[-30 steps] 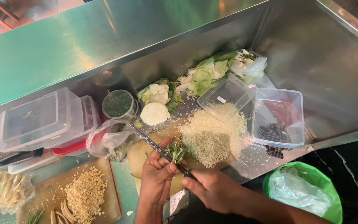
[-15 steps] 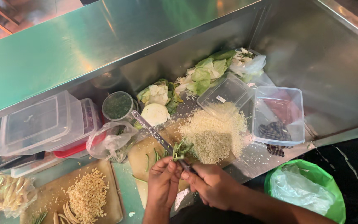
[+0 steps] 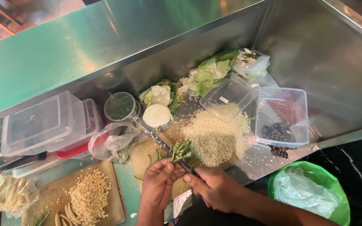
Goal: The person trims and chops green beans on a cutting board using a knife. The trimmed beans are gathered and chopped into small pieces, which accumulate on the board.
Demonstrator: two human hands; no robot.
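Note:
My right hand (image 3: 216, 188) grips the handle of a long knife (image 3: 153, 136) whose blade lies across the round wooden chopping board (image 3: 145, 157). My left hand (image 3: 159, 184) pinches a small bunch of green chillies (image 3: 181, 150) by their stems, just beside the blade. The two hands touch at the fingertips over the board's near edge. A big heap of finely chopped pale vegetable (image 3: 216, 132) lies to the right of the chillies.
Stacked plastic tubs (image 3: 42, 127) stand at left, a clear tub (image 3: 281, 115) at right, a lid (image 3: 227, 92) behind the heap. Cabbage leaves (image 3: 208, 75), a cut cabbage half (image 3: 156, 115), a round herb container (image 3: 120, 106) and a plastic bag (image 3: 112, 140) crowd the back. A second board (image 3: 55, 196) holds chopped pieces (image 3: 89, 196). A green-lined bin (image 3: 308, 192) stands lower right.
My hands have drawn together near the board's front edge. The chilli bunch has shifted slightly right along the blade, and my left hand has closed onto its stems.

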